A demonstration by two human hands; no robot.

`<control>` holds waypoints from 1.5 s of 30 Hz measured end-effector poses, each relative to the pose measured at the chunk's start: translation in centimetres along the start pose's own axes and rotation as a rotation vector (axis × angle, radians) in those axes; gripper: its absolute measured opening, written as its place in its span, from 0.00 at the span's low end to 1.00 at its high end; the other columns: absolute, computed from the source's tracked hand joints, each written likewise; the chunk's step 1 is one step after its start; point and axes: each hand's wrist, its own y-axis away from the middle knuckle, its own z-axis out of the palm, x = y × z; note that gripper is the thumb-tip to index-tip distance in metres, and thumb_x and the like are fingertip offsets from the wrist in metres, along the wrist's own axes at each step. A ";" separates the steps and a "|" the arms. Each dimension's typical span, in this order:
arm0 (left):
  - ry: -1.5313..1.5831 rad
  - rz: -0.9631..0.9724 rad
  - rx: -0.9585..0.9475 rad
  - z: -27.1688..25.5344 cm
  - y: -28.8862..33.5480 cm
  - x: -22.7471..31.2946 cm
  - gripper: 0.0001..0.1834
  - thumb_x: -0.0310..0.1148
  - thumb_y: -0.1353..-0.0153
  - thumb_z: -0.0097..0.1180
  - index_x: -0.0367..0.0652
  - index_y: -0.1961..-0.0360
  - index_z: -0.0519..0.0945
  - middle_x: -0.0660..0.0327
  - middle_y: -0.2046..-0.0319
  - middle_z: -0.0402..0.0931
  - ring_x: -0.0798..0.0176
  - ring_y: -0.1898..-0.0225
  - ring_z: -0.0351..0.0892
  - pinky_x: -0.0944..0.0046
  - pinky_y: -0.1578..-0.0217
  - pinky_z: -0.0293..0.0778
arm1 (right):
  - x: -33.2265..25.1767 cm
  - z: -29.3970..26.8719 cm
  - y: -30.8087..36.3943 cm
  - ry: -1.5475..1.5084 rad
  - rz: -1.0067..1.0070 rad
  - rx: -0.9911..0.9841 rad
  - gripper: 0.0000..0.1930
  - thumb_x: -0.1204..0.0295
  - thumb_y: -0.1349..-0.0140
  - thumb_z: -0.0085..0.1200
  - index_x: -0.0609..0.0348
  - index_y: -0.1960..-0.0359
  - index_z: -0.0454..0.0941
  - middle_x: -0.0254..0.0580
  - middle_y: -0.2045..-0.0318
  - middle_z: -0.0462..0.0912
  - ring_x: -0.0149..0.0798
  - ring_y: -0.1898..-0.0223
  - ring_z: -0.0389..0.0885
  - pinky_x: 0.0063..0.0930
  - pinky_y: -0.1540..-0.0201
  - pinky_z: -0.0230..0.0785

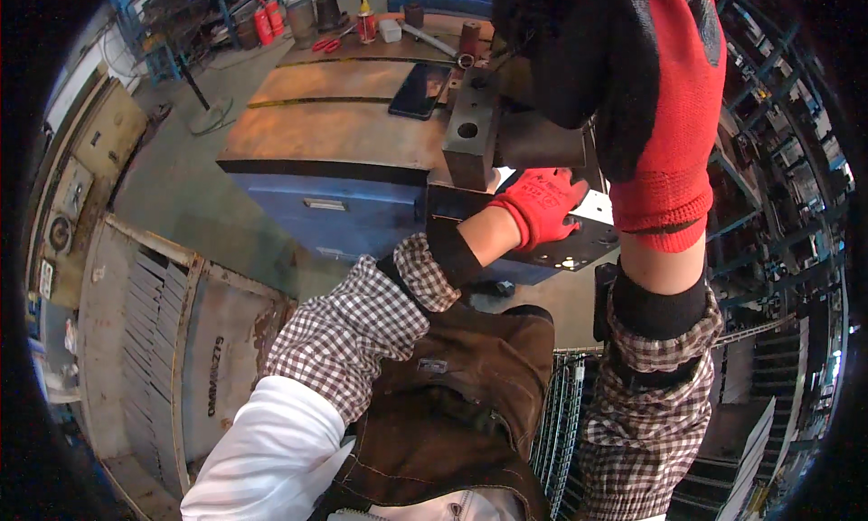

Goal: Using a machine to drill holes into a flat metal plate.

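- Head view: the left hand (541, 206), in a red knit glove, was at the front right of the table (344, 114); its grip was pinching a holed metal plate (592, 239) at the left end.
- Holed metal plate: located below and right of a steel block (474, 158) bearing a round hole; top face bright, front face dark.
- The right hand (674, 114), in a red glove with black coating, was raised high at upper right, by a dark machine part. Grip state: could not tell, fingers partly cut off by the frame.
- Smartphone (419, 93): lay flat on the slotted tabletop, just left of the steel block.
- Far part of table: red-handled scissors (331, 43), a red bottle (365, 28) with yellow nozzle, a small pale box (390, 30).
- Blue drawer cabinet (362, 209): stood beneath the tabletop.
- Both forearms wore checked sleeve covers (339, 322).
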 end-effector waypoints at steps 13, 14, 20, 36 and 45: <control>0.157 -0.038 0.020 5.0 -0.3 -1.8 0.28 0.52 0.40 0.61 0.43 0.48 0.76 0.46 0.50 0.77 0.44 0.45 0.76 0.49 0.46 0.73 | -0.1 0.9 -1.2 -0.071 0.052 -0.255 0.20 0.70 0.29 0.54 0.64 0.39 0.73 0.42 0.52 0.84 0.37 0.52 0.84 0.31 0.47 0.77; 0.229 -0.049 0.021 4.9 -0.4 -1.7 0.28 0.52 0.40 0.61 0.43 0.47 0.76 0.46 0.50 0.77 0.44 0.45 0.76 0.48 0.45 0.73 | -0.3 0.8 -1.4 -0.088 0.053 -0.263 0.20 0.70 0.29 0.54 0.64 0.39 0.73 0.42 0.52 0.84 0.37 0.52 0.84 0.31 0.47 0.77; -0.039 -0.050 -0.069 -0.1 -0.5 2.1 0.29 0.54 0.39 0.59 0.44 0.46 0.76 0.47 0.49 0.78 0.45 0.43 0.76 0.44 0.37 0.64 | -1.8 -0.4 -2.6 -0.502 0.110 -0.234 0.20 0.71 0.30 0.53 0.64 0.39 0.72 0.41 0.53 0.84 0.37 0.53 0.85 0.31 0.49 0.79; -0.092 -0.123 -0.229 -3.3 -0.9 1.6 0.31 0.52 0.43 0.62 0.46 0.43 0.74 0.52 0.54 0.78 0.47 0.45 0.76 0.43 0.31 0.57 | -4.0 -7.2 -8.2 0.506 -0.376 -0.140 0.26 0.76 0.35 0.57 0.64 0.34 0.70 0.42 0.48 0.81 0.35 0.48 0.81 0.27 0.46 0.73; -0.131 -0.160 -0.227 -3.3 -1.3 2.7 0.37 0.56 0.41 0.59 0.44 0.36 0.71 0.50 0.54 0.78 0.47 0.45 0.75 0.43 0.30 0.53 | -5.3 -13.3 -7.9 0.652 -0.346 -0.105 0.30 0.76 0.37 0.60 0.64 0.33 0.68 0.44 0.44 0.79 0.37 0.44 0.78 0.29 0.42 0.69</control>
